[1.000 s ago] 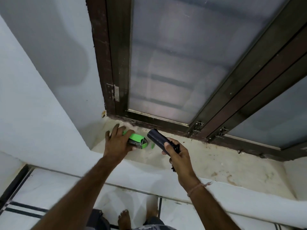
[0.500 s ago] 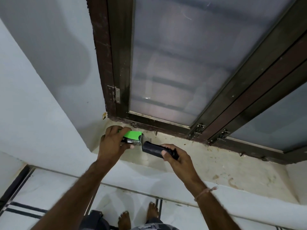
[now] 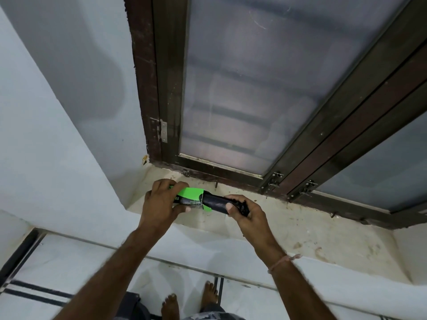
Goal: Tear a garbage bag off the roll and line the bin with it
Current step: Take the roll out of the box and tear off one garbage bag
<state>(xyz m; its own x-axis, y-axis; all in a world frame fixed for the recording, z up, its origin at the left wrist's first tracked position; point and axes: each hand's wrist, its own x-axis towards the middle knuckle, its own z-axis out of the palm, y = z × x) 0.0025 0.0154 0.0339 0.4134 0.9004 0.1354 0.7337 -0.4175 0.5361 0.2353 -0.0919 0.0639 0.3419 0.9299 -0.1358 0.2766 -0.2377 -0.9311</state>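
Standing barefoot at a stained window sill, a person holds a garbage bag roll and its green box just above the ledge. The left hand is wrapped around the box, fingers curled over its top and thumb underneath. The right hand is closed around the dark roll, thumb pressed on its side; the roll's far end meets the box's open mouth between the two hands. Beyond the knuckles rises a frosted window in a dark frame.
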